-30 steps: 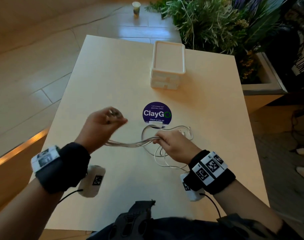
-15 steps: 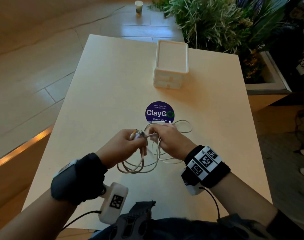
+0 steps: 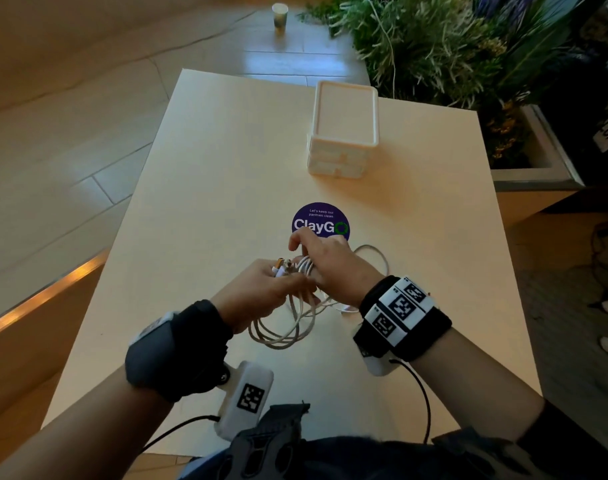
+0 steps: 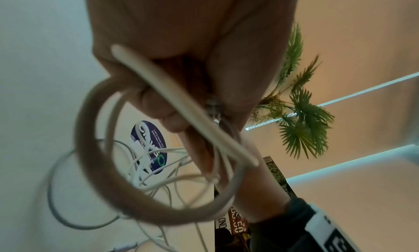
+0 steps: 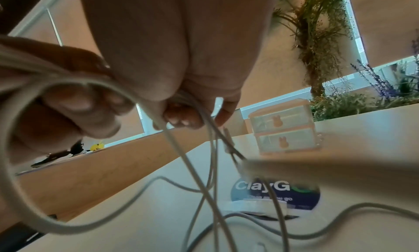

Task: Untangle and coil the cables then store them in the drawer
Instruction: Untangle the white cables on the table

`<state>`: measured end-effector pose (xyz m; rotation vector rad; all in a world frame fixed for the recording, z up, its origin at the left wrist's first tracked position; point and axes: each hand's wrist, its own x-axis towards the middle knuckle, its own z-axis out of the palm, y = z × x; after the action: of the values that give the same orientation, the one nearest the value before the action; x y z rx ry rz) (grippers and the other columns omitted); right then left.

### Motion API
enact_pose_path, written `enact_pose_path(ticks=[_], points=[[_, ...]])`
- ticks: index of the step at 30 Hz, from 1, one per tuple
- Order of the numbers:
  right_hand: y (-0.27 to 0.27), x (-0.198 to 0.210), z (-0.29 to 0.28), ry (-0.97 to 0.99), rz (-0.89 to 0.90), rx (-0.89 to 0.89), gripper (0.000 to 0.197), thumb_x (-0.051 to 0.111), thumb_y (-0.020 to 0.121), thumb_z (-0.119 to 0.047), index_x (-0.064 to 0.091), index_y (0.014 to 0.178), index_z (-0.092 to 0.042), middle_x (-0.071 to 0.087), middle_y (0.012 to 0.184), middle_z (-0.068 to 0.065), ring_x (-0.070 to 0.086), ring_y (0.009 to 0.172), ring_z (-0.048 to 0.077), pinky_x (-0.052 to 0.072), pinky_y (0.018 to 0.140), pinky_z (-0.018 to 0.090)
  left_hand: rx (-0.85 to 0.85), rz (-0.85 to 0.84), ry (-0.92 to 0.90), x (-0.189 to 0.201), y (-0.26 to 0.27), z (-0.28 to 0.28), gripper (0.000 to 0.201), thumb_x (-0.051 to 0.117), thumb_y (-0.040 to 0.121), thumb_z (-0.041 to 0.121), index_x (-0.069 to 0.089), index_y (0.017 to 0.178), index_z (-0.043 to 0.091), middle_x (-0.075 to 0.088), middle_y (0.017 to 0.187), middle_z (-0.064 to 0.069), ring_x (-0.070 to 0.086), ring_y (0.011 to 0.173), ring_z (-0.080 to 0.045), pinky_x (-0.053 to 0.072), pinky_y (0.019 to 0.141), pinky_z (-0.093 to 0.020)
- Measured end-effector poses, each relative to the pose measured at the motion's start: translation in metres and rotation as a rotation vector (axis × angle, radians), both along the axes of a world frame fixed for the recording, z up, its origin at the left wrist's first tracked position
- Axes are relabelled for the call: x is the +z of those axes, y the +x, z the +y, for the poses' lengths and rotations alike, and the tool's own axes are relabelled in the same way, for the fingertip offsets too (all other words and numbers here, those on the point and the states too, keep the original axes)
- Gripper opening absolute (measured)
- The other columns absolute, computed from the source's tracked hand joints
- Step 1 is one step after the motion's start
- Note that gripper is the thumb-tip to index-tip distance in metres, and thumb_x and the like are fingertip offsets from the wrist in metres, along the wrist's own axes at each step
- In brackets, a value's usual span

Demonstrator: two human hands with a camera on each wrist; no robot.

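Observation:
A white cable [image 3: 282, 330] hangs in a coil of several loops just above the table. My left hand [image 3: 261, 289] grips the top of that coil [image 4: 136, 193], with plug ends [image 3: 282, 265] sticking out above its fingers. My right hand [image 3: 327, 265] meets it from the right and holds the strands [image 5: 204, 119] where they pass over the coil. More loose white cable [image 3: 375, 254] trails on the table to the right of my right hand. The small white drawer unit [image 3: 342, 133] stands at the far side of the table, both drawers [image 5: 281, 130] closed.
A round purple ClayGo sticker [image 3: 320, 223] lies on the table [image 3: 198, 202] just beyond my hands. Planters with greenery [image 3: 451, 46] line the far right edge. A paper cup [image 3: 280, 13] stands on the floor beyond the table.
My left hand came in from the left to meet the right hand. The stretched cable now hangs as a coil, and my right hand has moved over its top.

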<state>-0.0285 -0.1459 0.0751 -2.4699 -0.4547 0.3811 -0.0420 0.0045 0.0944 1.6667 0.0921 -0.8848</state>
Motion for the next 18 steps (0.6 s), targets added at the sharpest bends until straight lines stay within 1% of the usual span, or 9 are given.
enact_pose_path(ticks=[2,5,7,9,11,13,15,16,18], points=[[0.003,-0.007,-0.006,0.024,-0.060,-0.018,0.017,0.052,0.091,-0.013,0.051,0.108,-0.010,0.056,0.075,-0.008,0.051,0.076,0.019,0.033,0.097,0.039,0.089,-0.044,0.007,-0.003,0.000,0.005,0.022,0.067,0.075,0.022,0.072,0.077,0.001,0.039,0.044,0.005,0.024,0.043,-0.011,0.017,0.037,-0.019],[0.006,-0.015,-0.028,-0.023,-0.088,-0.097,0.011,0.048,0.095,-0.019,0.056,0.102,-0.013,0.063,0.090,-0.002,0.047,0.084,0.014,0.018,0.111,0.042,0.277,-0.102,-0.132,-0.007,0.002,0.028,0.024,0.065,0.064,0.030,0.076,0.072,0.010,0.050,0.070,-0.016,0.026,0.039,-0.009,0.015,0.039,-0.019],[0.007,-0.019,-0.045,-0.037,-0.125,-0.143,0.009,0.051,0.094,-0.019,0.058,0.097,-0.014,0.062,0.091,-0.002,0.052,0.088,0.017,0.014,0.114,0.051,0.330,-0.127,-0.171,-0.007,0.001,0.047,0.022,0.066,0.067,0.032,0.076,0.071,0.013,0.056,0.085,-0.021,0.026,0.040,-0.010,0.012,0.053,-0.032],[0.009,-0.020,-0.055,-0.071,-0.152,-0.150,0.009,0.057,0.091,-0.020,0.061,0.096,-0.015,0.063,0.099,-0.001,0.054,0.101,0.021,0.010,0.114,0.053,0.323,-0.133,-0.147,-0.012,-0.003,0.063,0.019,0.064,0.078,0.025,0.075,0.068,0.014,0.070,0.082,-0.018,0.027,0.042,-0.012,0.012,0.061,-0.042],[0.012,-0.021,-0.061,-0.122,-0.163,-0.162,0.017,0.062,0.087,-0.028,0.062,0.100,-0.018,0.059,0.120,0.001,0.045,0.120,0.025,0.006,0.112,0.053,0.285,-0.122,-0.123,-0.020,-0.011,0.071,0.026,0.057,0.087,0.017,0.071,0.066,0.011,0.074,0.077,-0.011,0.026,0.041,-0.011,0.014,0.050,-0.029],[0.014,-0.021,-0.065,-0.182,-0.170,-0.172,0.036,0.066,0.081,-0.041,0.058,0.111,-0.023,0.042,0.142,0.004,0.026,0.138,0.027,0.003,0.113,0.053,0.237,-0.098,-0.081,-0.031,-0.020,0.075,0.019,0.059,0.085,0.020,0.068,0.071,0.009,0.073,0.072,-0.014,0.028,0.038,-0.009,0.021,0.038,-0.016],[0.012,-0.017,-0.069,-0.207,-0.129,-0.187,0.061,0.067,0.075,-0.051,0.047,0.127,-0.026,0.027,0.152,0.005,0.012,0.144,0.025,0.002,0.115,0.051,0.185,-0.103,0.002,-0.043,-0.029,0.077,0.020,0.060,0.086,0.021,0.069,0.077,0.005,0.072,0.071,-0.016,0.037,0.039,-0.007,0.030,0.039,-0.012],[0.009,-0.013,-0.070,-0.191,-0.106,-0.206,0.069,0.066,0.073,-0.056,0.043,0.131,-0.026,0.025,0.153,0.005,0.011,0.144,0.024,0.004,0.116,0.050,0.167,-0.111,0.043,-0.049,-0.033,0.078,0.021,0.059,0.089,0.018,0.068,0.080,0.002,0.073,0.072,-0.016,0.043,0.041,-0.004,0.033,0.043,-0.010],[-0.001,-0.007,-0.074,-0.098,-0.080,-0.278,0.069,0.059,0.071,-0.060,0.046,0.129,-0.026,0.036,0.146,0.004,0.024,0.138,0.024,0.016,0.113,0.046,0.153,-0.129,0.089,-0.056,-0.037,0.079,0.021,0.055,0.092,0.014,0.068,0.084,-0.001,0.074,0.072,-0.015,0.047,0.044,0.001,0.035,0.049,-0.009]])
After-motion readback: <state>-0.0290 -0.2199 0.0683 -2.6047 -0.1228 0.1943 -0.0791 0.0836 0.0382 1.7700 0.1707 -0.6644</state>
